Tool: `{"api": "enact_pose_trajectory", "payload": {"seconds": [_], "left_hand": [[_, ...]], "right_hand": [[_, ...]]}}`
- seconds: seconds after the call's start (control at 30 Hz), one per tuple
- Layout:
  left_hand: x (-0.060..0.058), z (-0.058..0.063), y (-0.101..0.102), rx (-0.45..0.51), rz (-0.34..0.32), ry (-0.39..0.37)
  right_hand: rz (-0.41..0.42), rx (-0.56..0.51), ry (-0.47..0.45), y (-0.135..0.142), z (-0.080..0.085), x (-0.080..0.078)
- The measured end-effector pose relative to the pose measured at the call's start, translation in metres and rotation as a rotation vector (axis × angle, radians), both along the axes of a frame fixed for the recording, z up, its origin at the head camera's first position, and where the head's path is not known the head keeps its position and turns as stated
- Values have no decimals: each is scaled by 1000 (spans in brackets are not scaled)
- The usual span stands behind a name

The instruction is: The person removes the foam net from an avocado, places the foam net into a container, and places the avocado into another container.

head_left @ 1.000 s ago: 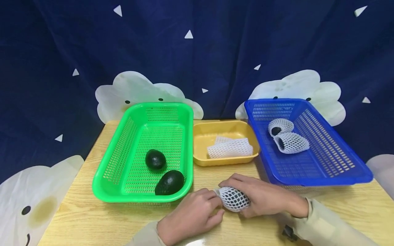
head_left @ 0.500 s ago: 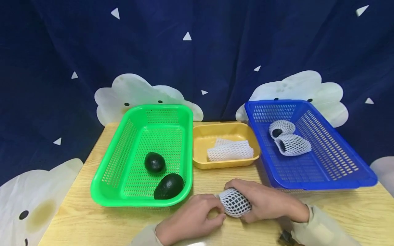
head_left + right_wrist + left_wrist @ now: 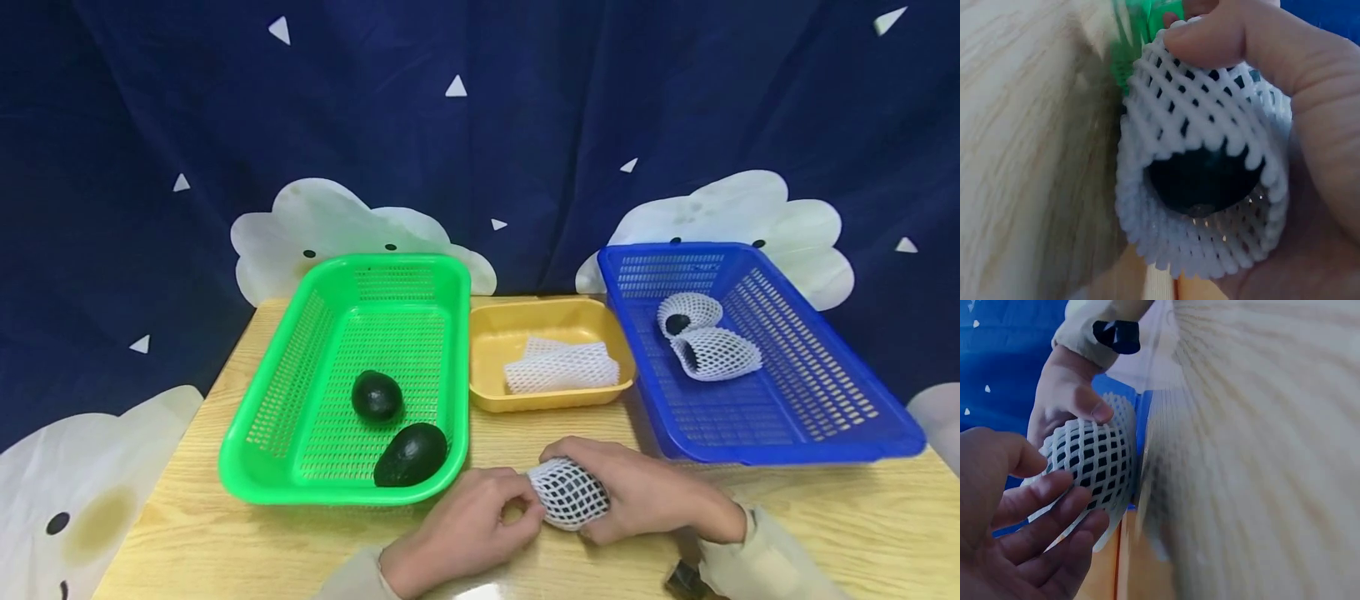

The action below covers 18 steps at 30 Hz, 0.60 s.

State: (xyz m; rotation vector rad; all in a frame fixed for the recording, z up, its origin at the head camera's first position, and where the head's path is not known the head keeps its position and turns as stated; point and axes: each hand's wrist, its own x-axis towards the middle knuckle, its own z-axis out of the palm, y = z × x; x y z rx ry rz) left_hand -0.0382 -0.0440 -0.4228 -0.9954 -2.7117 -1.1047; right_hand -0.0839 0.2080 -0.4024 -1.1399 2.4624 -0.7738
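An avocado [image 3: 1207, 181] sits inside a white foam net sleeve [image 3: 572, 493], low over the table between the hands. My right hand [image 3: 637, 492] grips the sleeved avocado from the right, thumb on the mesh. My left hand [image 3: 480, 521] is at the sleeve's left end, thumb and index finger curled together at the mesh; in the left wrist view its fingertips [image 3: 1082, 500] lie against the net. Seen from the right wrist, the sleeve's near end gapes and the avocado's stem end shows within. The pinch itself is partly hidden.
A green basket [image 3: 247, 417] at left holds two bare avocados [image 3: 377, 397]. Behind the hands, a yellow tray [image 3: 491, 400] has foam sleeves [image 3: 562, 367]. In the blue basket [image 3: 787, 454] at right lie two sleeved avocados [image 3: 716, 354]. A dark object [image 3: 684, 579] is by the right cuff.
The left thumb and index finger have drawn together into a ring beside the sleeve. The right hand keeps its grip with little movement. The head view has shifted slightly.
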Motion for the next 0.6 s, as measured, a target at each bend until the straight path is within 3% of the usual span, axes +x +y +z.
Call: {"api": "enact_pose_trajectory", "payload": {"seconds": [0.27,0.6], "left_hand": [[2,-1,2,85,61,-56],[1,-4,2,81,95,64]], "right_hand": [[32,-9,50,4,-6,-2],[70,-34,-31,6,-10,-8]]}}
